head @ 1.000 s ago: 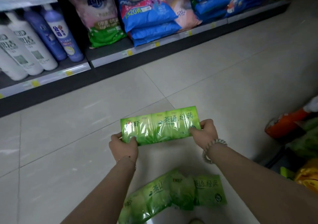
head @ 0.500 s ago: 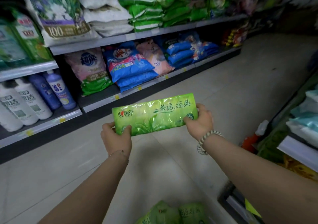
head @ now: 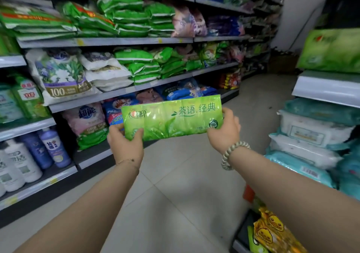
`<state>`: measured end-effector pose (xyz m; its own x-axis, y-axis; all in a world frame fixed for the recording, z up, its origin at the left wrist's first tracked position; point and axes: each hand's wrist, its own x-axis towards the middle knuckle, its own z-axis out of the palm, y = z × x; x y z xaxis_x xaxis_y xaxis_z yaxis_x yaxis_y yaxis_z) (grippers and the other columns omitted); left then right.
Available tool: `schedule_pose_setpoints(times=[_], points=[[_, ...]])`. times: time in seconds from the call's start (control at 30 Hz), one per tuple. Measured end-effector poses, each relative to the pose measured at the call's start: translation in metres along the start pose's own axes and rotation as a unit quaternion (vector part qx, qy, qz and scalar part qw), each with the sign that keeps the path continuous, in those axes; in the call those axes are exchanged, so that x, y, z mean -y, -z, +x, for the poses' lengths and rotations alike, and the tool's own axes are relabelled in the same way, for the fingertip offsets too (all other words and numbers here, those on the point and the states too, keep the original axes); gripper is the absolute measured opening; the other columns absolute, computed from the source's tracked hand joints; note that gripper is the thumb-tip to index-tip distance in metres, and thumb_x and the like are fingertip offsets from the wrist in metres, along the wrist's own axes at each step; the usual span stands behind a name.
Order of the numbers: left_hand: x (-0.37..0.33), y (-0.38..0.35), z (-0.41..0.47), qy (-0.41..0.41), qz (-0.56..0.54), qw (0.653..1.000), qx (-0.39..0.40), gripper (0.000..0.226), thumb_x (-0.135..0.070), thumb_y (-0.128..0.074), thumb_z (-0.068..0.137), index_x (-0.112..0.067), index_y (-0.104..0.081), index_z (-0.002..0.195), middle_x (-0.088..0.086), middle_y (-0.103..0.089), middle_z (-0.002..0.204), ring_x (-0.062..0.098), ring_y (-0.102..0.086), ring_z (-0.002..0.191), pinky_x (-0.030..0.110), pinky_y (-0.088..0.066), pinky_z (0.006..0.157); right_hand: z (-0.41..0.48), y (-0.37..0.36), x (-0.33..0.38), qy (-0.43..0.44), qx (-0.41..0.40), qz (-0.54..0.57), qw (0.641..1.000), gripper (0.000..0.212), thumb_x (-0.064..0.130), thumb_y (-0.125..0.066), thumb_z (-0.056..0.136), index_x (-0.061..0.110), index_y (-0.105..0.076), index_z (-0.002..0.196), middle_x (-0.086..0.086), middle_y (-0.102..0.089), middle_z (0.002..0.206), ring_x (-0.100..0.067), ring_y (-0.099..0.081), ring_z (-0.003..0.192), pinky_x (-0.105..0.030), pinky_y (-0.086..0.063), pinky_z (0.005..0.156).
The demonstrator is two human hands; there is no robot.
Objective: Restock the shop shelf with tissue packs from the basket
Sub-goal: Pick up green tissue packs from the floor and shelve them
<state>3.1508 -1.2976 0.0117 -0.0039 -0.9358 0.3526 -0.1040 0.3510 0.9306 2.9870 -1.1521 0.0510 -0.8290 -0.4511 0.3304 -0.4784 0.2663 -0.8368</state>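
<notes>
My left hand (head: 124, 145) pinches the lower left corner of the green tissue pack (head: 173, 118), thumb on the front and fingers curled behind. The pack hangs level in mid-air above the tiled floor (head: 185, 184), touching no shelf. I judge it light and squashy, with glossy film that could slip, so the short ends are the best place to hold it. My right hand (head: 224, 134) grips the right end, fingers wrapped behind it.

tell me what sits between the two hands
The green tissue pack spans the gap, the left hand gripping one end, the right hand the other, in the head view.
</notes>
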Motion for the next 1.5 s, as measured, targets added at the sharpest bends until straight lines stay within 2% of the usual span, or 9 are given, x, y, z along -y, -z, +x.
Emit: schedule_pose_setpoints(times=[0.27,0.33,0.43,0.5,0.63,0.83,1.1,1.27,1.5], points=[[-0.093,-0.017,-0.029,-0.053,-0.035,0.998,0.024,0.039,-0.015,-0.072,0.083,-0.005,-0.049,0.112,0.014,-0.049,0.119,0.019,-0.047,0.103,0.028,-0.041,0.091,0.005,0.09,0.028,0.025,-0.061,0.0,0.998,0.064,0.004,-0.056,0.08,0.018,-0.035,0.138,-0.01,-0.037,0.127,-0.027,-0.032,0.12,-0.029,-0.03,0.092],[-0.117,-0.024,-0.037,-0.075,-0.05,0.995,0.031,0.038,-0.009,-0.07,0.085,0.0,-0.048,0.115,0.013,-0.047,0.118,0.021,-0.048,0.102,0.02,-0.051,0.078,0.008,0.111,0.034,0.032,-0.078,-0.001,0.996,0.064,0.004,-0.057,0.079,0.018,-0.035,0.138,-0.011,-0.038,0.127,-0.028,-0.033,0.121,-0.031,-0.031,0.095],[-0.148,-0.035,-0.048,-0.087,-0.074,0.992,0.048,0.035,-0.004,-0.067,0.087,0.002,-0.047,0.116,0.011,-0.043,0.116,0.01,-0.047,0.084,0.002,-0.045,0.057,0.013,0.141,0.041,0.047,-0.105,-0.006,0.993,0.064,0.004,-0.058,0.077,0.015,-0.036,0.136,-0.012,-0.041,0.125,-0.03,-0.035,0.121,-0.035,-0.032,0.099],[-0.163,-0.045,-0.049,-0.099,-0.077,0.991,0.053,0.035,-0.011,-0.069,0.085,-0.005,-0.048,0.112,0.011,-0.047,0.118,0.014,-0.05,0.091,0.01,-0.047,0.058,0.015,0.161,0.044,0.049,-0.118,-0.017,0.992,0.065,0.005,-0.059,0.077,0.013,-0.034,0.137,-0.013,-0.04,0.126,-0.031,-0.036,0.12,-0.035,-0.032,0.099],[-0.192,-0.066,-0.054,-0.109,-0.094,0.987,0.065,0.034,-0.018,-0.072,0.083,-0.017,-0.044,0.102,0.012,-0.051,0.118,0.021,-0.051,0.103,0.033,-0.045,0.089,0.022,0.199,0.047,0.048,-0.142,-0.042,0.988,0.068,0.008,-0.06,0.08,0.012,-0.03,0.141,-0.013,-0.036,0.133,-0.032,-0.033,0.123,-0.038,-0.03,0.101],[-0.224,-0.105,-0.075,-0.11,-0.11,0.984,0.083,0.035,-0.021,-0.072,0.08,-0.023,-0.045,0.101,0.009,-0.052,0.111,0.026,-0.052,0.101,0.051,-0.048,0.088,0.037,0.252,0.046,0.028,-0.177,-0.062,0.982,0.068,0.01,-0.063,0.08,0.01,-0.031,0.14,-0.013,-0.037,0.136,-0.032,-0.035,0.124,-0.043,-0.034,0.103],[-0.254,-0.155,-0.092,-0.14,-0.093,0.974,0.151,0.035,-0.013,-0.071,0.082,-0.013,-0.043,0.103,0.014,-0.05,0.114,0.027,-0.052,0.098,0.037,-0.044,0.087,0.051,0.302,0.028,-0.004,-0.196,-0.115,0.974,0.063,0.014,-0.064,0.081,0.005,-0.032,0.136,-0.017,-0.04,0.134,-0.037,-0.044,0.117,-0.045,-0.041,0.098],[-0.258,-0.194,-0.1,-0.148,-0.058,0.963,0.219,0.04,-0.02,-0.072,0.079,-0.015,-0.04,0.102,0.013,-0.053,0.113,0.03,-0.057,0.096,0.044,-0.049,0.084,0.058,0.325,0.008,-0.049,-0.203,-0.168,0.963,0.054,0.018,-0.065,0.082,0.001,-0.034,0.123,-0.021,-0.043,0.129,-0.041,-0.048,0.112,-0.044,-0.043,0.091],[-0.269,-0.23,-0.112,-0.154,-0.043,0.947,0.28,0.038,-0.016,-0.071,0.082,-0.012,-0.036,0.098,0.015,-0.05,0.113,0.025,-0.054,0.093,0.029,-0.038,0.073,0.066,0.338,-0.007,-0.092,-0.207,-0.241,0.944,0.045,0.019,-0.061,0.085,-0.003,-0.036,0.115,-0.023,-0.047,0.124,-0.043,-0.052,0.109,-0.043,-0.044,0.086]])
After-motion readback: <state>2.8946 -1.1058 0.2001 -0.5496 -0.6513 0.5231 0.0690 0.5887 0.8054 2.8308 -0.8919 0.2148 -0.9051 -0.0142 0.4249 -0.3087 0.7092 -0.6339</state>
